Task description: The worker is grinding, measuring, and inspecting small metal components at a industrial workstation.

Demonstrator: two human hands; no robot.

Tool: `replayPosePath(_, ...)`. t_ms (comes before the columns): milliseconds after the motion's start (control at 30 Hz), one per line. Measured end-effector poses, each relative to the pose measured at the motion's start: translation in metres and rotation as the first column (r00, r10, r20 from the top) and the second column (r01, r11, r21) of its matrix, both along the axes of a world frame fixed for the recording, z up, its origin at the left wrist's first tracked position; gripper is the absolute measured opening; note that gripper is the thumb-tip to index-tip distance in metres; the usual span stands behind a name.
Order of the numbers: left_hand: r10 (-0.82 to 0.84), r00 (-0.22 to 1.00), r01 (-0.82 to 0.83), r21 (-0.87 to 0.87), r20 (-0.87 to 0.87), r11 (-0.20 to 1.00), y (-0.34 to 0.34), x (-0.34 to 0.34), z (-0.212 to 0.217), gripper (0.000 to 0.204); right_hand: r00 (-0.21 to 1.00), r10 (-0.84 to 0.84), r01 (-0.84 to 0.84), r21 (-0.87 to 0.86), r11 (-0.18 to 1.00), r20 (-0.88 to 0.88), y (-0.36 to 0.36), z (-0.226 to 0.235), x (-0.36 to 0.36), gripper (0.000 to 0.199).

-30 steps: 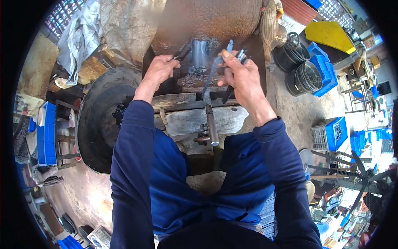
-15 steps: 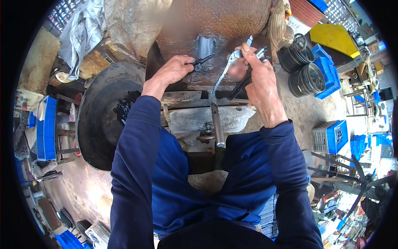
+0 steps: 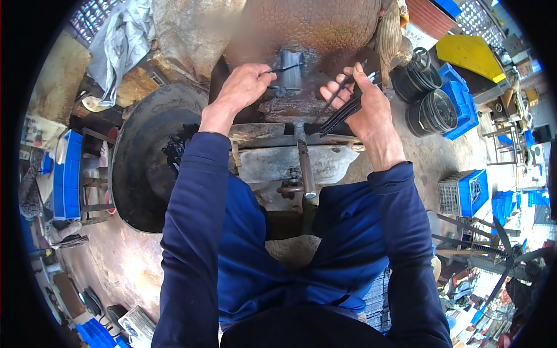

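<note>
My left hand (image 3: pixel 241 87) is closed on a dark, slender metal piece (image 3: pixel 285 68), whose thin end points right across a bright bluish-grey strip (image 3: pixel 293 78) in front of a big brown, cracked-looking rounded surface (image 3: pixel 313 26). The piece's exact kind is unclear. On the other side, my right hand (image 3: pixel 372 113) holds a bundle of several narrow dark metal strips (image 3: pixel 343 115) slanting down to the left. Its thumb points up and its fingers are bent around behind the strips. Below both hands a metal rod (image 3: pixel 306 168) juts toward me over a pale, worn board (image 3: pixel 261 165).
To the left stands a wide dark basin (image 3: pixel 130 191) with black pieces (image 3: pixel 174 152) in it. Black buckets (image 3: pixel 430 112) and blue crates (image 3: pixel 460 107) are at the right, with a fan (image 3: pixel 507 249) lower down. Grey sheeting (image 3: pixel 119 49) hangs at the far left.
A shiny curved strip seen at my right fingers is no longer visible there; dark strips remain in that hand. The left hand's piece now reaches across the bright strip.
</note>
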State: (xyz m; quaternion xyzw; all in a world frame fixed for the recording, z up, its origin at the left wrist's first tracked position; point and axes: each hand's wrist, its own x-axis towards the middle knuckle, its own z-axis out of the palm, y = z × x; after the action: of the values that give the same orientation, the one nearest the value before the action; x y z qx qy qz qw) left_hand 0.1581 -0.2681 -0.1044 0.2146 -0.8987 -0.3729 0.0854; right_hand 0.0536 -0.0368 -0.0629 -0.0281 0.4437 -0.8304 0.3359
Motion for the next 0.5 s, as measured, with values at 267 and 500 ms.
replayPosePath(267, 0.198, 0.938, -0.13, 0.242, -0.284, 0.962, 0.012, 0.019, 0.031, 0.024, 0.893, 0.08, 0.069, 0.311, 0.948, -0.442, 0.016, 0.01, 0.029, 0.021)
replayPosePath(500, -0.002, 0.901, 0.241, 0.496, -0.435, 0.834, 0.074, 0.052, 0.107, 0.024, 0.03, 0.621, -0.034, 0.62, 0.784, -0.783, 0.061, -0.033, 0.054, 0.041)
